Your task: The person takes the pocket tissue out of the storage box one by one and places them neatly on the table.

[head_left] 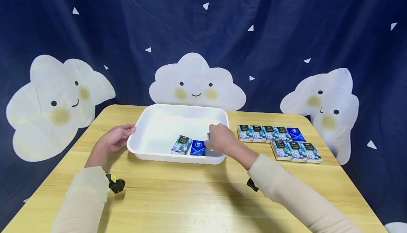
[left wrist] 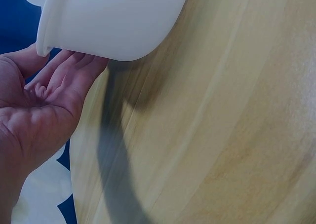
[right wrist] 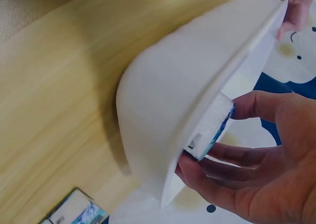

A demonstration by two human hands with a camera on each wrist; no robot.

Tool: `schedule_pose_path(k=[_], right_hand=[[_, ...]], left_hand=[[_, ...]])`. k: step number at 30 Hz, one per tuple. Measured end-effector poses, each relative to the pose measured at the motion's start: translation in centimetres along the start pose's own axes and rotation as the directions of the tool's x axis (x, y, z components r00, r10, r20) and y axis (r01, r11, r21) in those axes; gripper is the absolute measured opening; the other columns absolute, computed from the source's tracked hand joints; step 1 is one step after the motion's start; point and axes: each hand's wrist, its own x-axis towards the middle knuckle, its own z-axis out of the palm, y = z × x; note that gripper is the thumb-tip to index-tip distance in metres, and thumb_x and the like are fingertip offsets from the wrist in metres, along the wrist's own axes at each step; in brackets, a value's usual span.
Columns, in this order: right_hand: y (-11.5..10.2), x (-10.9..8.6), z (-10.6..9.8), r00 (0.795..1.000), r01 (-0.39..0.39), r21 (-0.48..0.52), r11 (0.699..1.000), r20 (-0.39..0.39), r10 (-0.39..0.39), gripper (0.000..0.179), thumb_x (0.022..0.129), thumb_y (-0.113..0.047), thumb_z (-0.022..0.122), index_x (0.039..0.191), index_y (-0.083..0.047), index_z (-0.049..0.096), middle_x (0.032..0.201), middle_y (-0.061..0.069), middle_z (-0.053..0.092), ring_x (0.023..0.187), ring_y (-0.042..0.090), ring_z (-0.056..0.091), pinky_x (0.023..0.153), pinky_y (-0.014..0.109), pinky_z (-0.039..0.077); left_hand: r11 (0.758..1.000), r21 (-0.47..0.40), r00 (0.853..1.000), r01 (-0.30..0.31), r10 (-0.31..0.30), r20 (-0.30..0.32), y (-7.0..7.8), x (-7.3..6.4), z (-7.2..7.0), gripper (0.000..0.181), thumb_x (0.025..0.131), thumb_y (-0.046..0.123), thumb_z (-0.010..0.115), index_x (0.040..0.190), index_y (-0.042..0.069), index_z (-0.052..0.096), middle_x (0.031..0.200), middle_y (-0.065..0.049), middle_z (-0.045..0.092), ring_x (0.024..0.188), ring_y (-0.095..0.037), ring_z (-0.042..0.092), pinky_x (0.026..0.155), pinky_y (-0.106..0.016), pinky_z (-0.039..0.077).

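My left hand (head_left: 115,139) holds the left rim of a white plastic tray (head_left: 159,121). In the left wrist view its thumb lies at the rim and its fingers reach under the tray wall (left wrist: 113,24). My right hand (head_left: 222,141) is over the tray's front right corner. Its thumb and fingers pinch a small tissue pack (right wrist: 213,128), mostly covered by the hand in the head view. To the left of it in the tray lie a plain blue tissue pack (head_left: 198,148) and a flower-printed tissue pack (head_left: 182,145).
Right of the tray, a back row of flowered tissue packs (head_left: 258,134) ends in a blue pack (head_left: 295,134). Before it lies a shorter row of three flowered packs (head_left: 297,151). The wooden table (head_left: 178,194) meets a dark blue curtain (head_left: 197,24) with cloud prints.
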Motion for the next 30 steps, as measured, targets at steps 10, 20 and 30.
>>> schedule_pose_path(k=[10, 20, 30], right_hand=[[1.3, -1.1, -2.8, 0.996, 0.041, 0.029, 0.999, -0.081, -0.039, 0.020, 0.090, -0.024, 0.072, 0.095, -0.005, 0.065, 0.078, 0.007, 0.061, 0.069, 0.021, 0.058, 0.059, 0.029, 0.047], [4.9, -2.4, -4.2, 0.982, 0.053, 0.043, 0.998, -0.181, -0.045, 0.015, 0.088, -0.019, 0.068, 0.088, -0.005, 0.063, 0.070, 0.003, 0.049, 0.064, 0.020, 0.046, 0.057, 0.030, 0.036], [9.5, -3.8, -2.1, 0.981, 0.034, 0.060, 0.998, -0.191, -0.022, 0.016, 0.090, -0.019, 0.065, 0.080, -0.008, 0.059, 0.066, 0.004, 0.051, 0.061, 0.018, 0.044, 0.057, 0.032, 0.038]], left_hand=[[1.000, -0.001, 1.000, -0.008, 0.008, 0.006, 0.0, 0.0, 0.0, 0.069, 0.107, 0.022, 0.051, 0.160, -0.004, 0.014, 0.103, 0.011, 0.067, 0.094, -0.003, 0.068, 0.085, -0.022, 0.060], [1.000, 0.008, 1.000, -0.006, 0.006, 0.003, 0.0, 0.0, -0.2, 0.068, 0.108, 0.023, 0.049, 0.160, -0.004, 0.014, 0.105, 0.011, 0.066, 0.095, -0.003, 0.068, 0.087, -0.023, 0.059], [1.000, 0.005, 1.000, -0.003, 0.003, 0.007, 0.0, 0.0, -0.2, 0.068, 0.108, 0.023, 0.050, 0.160, -0.003, 0.015, 0.106, 0.010, 0.067, 0.096, -0.004, 0.069, 0.088, -0.024, 0.059]])
